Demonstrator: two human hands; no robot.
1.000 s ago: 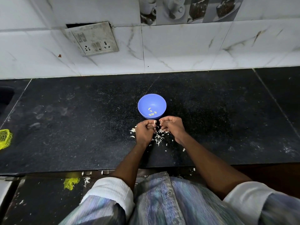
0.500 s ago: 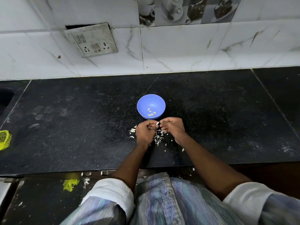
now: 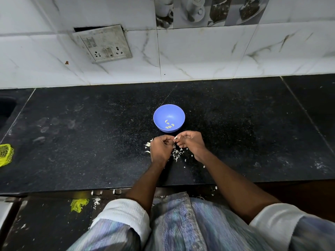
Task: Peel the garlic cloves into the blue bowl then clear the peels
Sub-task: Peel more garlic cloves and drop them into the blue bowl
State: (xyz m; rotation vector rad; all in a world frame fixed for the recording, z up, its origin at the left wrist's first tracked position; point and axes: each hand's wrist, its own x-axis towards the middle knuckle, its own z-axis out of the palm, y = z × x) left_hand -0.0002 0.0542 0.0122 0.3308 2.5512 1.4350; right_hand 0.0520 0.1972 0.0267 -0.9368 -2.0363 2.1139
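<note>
The worktop (image 3: 90,142) at mid-frame is seen as black stone, finely speckled with pale flecks. At its centre a blue bowl (image 3: 159,113) is seen, with pale yellowish cloves (image 3: 169,125) inside. White peels (image 3: 176,153) are scattered below it. The wall (image 3: 199,55) across the top is tiled white with grey and brown veins. A yellow-green net (image 3: 5,154) is shown at the left edge. The shirt (image 3: 181,225) is striped blue and lilac, with white cuffs (image 3: 125,214).
</note>
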